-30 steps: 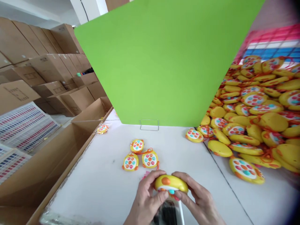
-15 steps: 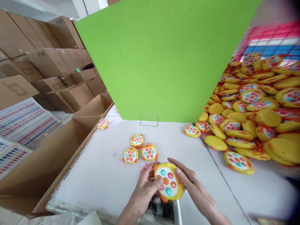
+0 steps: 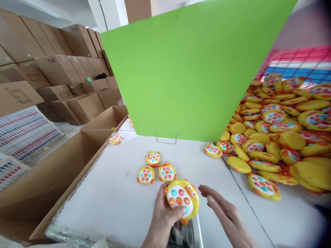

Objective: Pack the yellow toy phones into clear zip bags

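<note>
Head camera shows a yellow duck-faced toy (image 3: 183, 199) with coloured buttons (image 3: 179, 200).

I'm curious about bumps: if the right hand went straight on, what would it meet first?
Probably the yellow toy in the left hand; depth is unclear, so the right hand could just miss it.

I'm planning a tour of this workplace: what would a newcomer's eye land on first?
The big green board standing across the back of the white table probably draws the eye first. Next comes the heap of yellow toys on the right. In front, the left hand holds a similar toy, while the right hand is apart from it.
</note>
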Available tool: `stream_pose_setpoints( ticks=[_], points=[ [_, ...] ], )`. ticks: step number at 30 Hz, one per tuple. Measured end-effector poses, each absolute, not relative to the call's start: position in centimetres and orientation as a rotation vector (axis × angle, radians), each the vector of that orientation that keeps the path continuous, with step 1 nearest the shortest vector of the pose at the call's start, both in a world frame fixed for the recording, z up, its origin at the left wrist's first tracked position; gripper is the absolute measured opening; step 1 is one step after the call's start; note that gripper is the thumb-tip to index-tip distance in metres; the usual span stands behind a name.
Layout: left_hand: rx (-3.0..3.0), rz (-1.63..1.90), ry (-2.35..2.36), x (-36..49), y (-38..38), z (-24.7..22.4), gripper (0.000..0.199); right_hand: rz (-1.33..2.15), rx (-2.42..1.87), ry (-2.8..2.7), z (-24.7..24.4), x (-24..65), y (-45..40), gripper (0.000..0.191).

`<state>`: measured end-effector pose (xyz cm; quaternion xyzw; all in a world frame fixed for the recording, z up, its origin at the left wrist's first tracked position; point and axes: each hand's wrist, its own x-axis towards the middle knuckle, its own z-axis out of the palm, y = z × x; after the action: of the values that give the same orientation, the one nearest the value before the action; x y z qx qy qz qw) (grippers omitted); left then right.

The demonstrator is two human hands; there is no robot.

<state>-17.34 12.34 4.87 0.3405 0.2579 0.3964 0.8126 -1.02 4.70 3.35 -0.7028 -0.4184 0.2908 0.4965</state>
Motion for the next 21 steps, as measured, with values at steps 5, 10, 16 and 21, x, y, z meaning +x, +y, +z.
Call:
stream_pose_setpoints(
  ticks=[5, 10, 16, 21],
  points=[
    [0.653, 0.878, 0.647, -17.5, 11.9, 4.2, 0.069, 0.75, -1.799, -1.069, 1.4, -1.4, 3.2, 0.048],
    [0.494, 0.852, 0.803, -17.4, 13.9, 2.5, 0.04, 0.528, -1.956, -1.125, -2.0, 0.2, 3.1, 0.041],
    [0.125, 0.97, 0.943, -15.6, 19.4, -0.5, 0.016, 0.179, -2.169, -1.143, -4.7, 9.0, 5.7, 0.051],
    [0.051, 0.945, 0.879, -15.5, 21.3, -0.9, 0.031, -0.001, -2.259, -1.169, -4.8, 15.2, 9.5, 0.049]
  ],
)
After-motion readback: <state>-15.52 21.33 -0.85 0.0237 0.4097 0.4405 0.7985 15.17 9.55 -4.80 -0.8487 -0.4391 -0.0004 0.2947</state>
